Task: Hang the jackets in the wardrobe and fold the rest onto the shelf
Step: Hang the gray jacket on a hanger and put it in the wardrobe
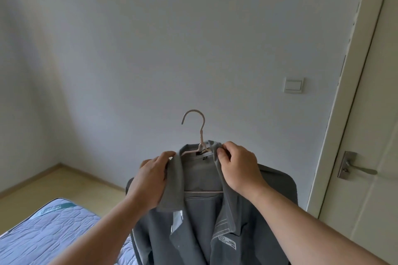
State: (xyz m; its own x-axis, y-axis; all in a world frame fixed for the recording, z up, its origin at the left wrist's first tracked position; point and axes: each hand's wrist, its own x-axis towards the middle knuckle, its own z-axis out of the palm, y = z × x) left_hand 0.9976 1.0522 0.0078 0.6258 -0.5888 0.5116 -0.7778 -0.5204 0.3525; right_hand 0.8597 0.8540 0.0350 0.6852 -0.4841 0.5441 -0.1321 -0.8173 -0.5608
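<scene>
The left grip [150, 176] is closed round the left flap of the collar [175, 185] of a grey jacket [202, 228]. Its fingers curl over the edge of the cloth and the thumb lies along the top. The right grip [239, 168] pinches the other side of the collar between thumb and fingertips, at the top where the cloth folds over, about 2 o'clock from the left one. Both forearms are bare and reach in from 7 and 5 o'clock.

Between the two grips the jacket sits on a pale hanger [201, 135]. Its hook stands up at 12 o'clock with the opening toward 9 o'clock, and its lower bar shows across the inside of the neck opening. A small dark tag [203, 152] lies just under the hanger's neck.

The jacket is held up in the air in the lower middle of the view, front open, hanging toward 6 o'clock and out of the frame. A white printed patch [227, 243] sits on the chest at 6 o'clock below the right grip. Darker grey cloth spreads out behind both wrists.

Farther out, a quilted mattress [43, 234] fills the corner at 8 o'clock, with pale floor [43, 185] beyond it. A plain wall [150, 38] stands behind, bearing a white light switch [294, 85] at 1 o'clock from the right grip. At 3 o'clock is a white door [379, 125] with a metal handle [357, 169].
</scene>
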